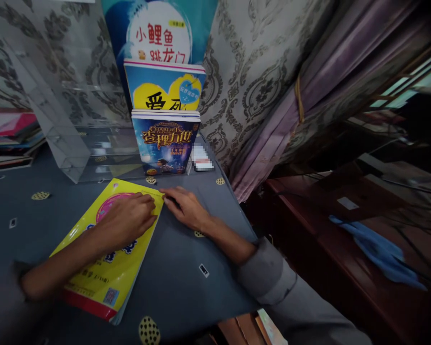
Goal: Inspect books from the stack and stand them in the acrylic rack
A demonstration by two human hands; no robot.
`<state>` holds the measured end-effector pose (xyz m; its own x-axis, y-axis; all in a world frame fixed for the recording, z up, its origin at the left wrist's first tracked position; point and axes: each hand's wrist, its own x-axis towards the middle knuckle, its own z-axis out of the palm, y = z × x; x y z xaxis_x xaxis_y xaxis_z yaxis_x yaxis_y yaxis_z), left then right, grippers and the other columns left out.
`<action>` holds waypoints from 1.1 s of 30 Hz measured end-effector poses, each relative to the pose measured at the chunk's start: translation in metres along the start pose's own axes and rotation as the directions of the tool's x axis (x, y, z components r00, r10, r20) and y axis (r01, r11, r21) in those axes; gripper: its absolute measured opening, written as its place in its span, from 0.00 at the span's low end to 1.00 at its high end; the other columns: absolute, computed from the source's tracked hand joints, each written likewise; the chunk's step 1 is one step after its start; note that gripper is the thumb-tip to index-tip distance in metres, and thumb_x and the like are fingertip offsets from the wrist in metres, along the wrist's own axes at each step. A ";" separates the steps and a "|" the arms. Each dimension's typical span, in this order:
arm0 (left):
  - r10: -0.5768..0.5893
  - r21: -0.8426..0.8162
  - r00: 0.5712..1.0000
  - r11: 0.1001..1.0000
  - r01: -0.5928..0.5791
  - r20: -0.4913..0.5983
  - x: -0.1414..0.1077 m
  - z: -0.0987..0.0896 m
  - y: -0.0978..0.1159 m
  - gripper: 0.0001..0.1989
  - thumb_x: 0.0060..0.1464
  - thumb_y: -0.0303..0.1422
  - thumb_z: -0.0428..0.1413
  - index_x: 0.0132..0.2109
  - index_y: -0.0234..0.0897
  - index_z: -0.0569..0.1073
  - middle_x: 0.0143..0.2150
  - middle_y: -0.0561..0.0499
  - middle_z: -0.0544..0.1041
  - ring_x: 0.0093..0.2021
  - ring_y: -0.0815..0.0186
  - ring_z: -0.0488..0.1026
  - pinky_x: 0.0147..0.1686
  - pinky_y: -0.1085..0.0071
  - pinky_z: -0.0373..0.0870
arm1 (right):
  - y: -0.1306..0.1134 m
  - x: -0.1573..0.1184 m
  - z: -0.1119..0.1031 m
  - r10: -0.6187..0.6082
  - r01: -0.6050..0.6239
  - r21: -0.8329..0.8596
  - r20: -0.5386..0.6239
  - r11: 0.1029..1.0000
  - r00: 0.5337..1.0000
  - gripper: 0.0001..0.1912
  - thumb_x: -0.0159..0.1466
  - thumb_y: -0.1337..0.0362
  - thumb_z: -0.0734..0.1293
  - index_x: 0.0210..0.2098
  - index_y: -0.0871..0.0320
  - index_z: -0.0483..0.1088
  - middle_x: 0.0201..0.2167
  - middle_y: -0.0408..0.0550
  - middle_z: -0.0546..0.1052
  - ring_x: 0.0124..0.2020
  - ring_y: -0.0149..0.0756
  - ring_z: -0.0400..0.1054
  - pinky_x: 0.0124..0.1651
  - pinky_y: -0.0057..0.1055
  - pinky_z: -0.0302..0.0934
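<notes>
A yellow workbook (129, 273) with a red lower band and a pink circle on its cover lies slanted on the desk. My left hand (134, 215) rests across the cover, its fingers curled together near the right edge; the fingertips' undersides are hidden, so whether they hold anything does not show. At the workbook's upper right corner is my right hand (187, 207), with thumb and index finger drawn together on the corner. Just beyond stands a blue book (167, 143) with gold lettering, in front of a blue-and-yellow book (140, 86) and a taller teal book (115, 28).
A clear acrylic rack (62, 148) stands left of the upright books on the grey-blue desk cover (175, 282). Stacked books (10, 129) lie far left. Right of the desk are a purple curtain (269, 143) and a dark red surface with a blue cloth (375, 247).
</notes>
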<state>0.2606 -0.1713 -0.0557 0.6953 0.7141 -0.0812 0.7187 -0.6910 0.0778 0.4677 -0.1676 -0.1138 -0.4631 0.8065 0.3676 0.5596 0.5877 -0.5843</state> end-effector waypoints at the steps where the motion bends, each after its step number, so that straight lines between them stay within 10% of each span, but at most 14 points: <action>1: 0.049 -0.025 0.999 0.998 -0.049 0.010 -0.006 0.002 -0.007 0.14 0.66 0.35 0.51 0.49 0.35 0.79 0.56 0.40 0.80 0.55 0.53 0.76 0.55 0.58 0.70 | 0.000 0.000 0.000 -0.013 0.013 -0.018 0.011 1.000 1.000 0.16 0.73 0.68 0.60 0.58 0.60 0.71 0.45 0.54 0.80 0.48 0.43 0.72 0.53 0.40 0.66; 8: 0.278 -0.245 0.946 0.941 -0.234 0.168 -0.078 0.013 -0.055 0.52 0.50 0.56 0.65 0.75 0.54 0.51 0.76 0.47 0.53 0.74 0.47 0.54 0.68 0.51 0.60 | 0.003 -0.001 0.001 -0.055 0.064 -0.125 0.074 0.990 0.996 0.13 0.73 0.67 0.61 0.55 0.60 0.71 0.43 0.55 0.80 0.46 0.44 0.71 0.52 0.40 0.67; 14: 0.242 -0.195 0.969 0.954 -0.227 0.052 -0.120 0.040 -0.058 0.46 0.57 0.50 0.62 0.75 0.61 0.46 0.76 0.53 0.55 0.74 0.49 0.54 0.69 0.51 0.59 | 0.005 0.001 0.003 -0.077 0.081 -0.074 0.052 0.994 0.996 0.13 0.72 0.68 0.62 0.55 0.60 0.71 0.45 0.56 0.80 0.49 0.45 0.72 0.53 0.43 0.68; 20: 0.148 -0.137 0.986 0.978 -0.158 -0.079 -0.105 0.065 -0.040 0.33 0.68 0.49 0.51 0.75 0.57 0.51 0.75 0.50 0.58 0.73 0.52 0.58 0.71 0.49 0.55 | 0.011 0.010 0.004 -0.080 0.085 -0.069 0.066 0.994 0.995 0.16 0.72 0.68 0.62 0.58 0.60 0.70 0.54 0.61 0.78 0.58 0.47 0.70 0.60 0.49 0.66; 33: 0.035 -0.176 0.998 0.984 -0.042 -0.042 -0.051 0.048 -0.023 0.29 0.69 0.47 0.50 0.71 0.40 0.62 0.74 0.37 0.60 0.74 0.50 0.56 0.70 0.39 0.44 | 0.028 0.041 0.023 0.012 0.004 -0.149 0.111 0.989 0.994 0.19 0.72 0.67 0.61 0.60 0.56 0.71 0.65 0.56 0.72 0.67 0.49 0.62 0.69 0.56 0.54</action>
<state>0.2085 -0.1972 -0.1006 0.7192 0.6938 -0.0362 0.6780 -0.6895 0.2547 0.4483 -0.1192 -0.1317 -0.5298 0.8013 0.2777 0.6534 0.5945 -0.4687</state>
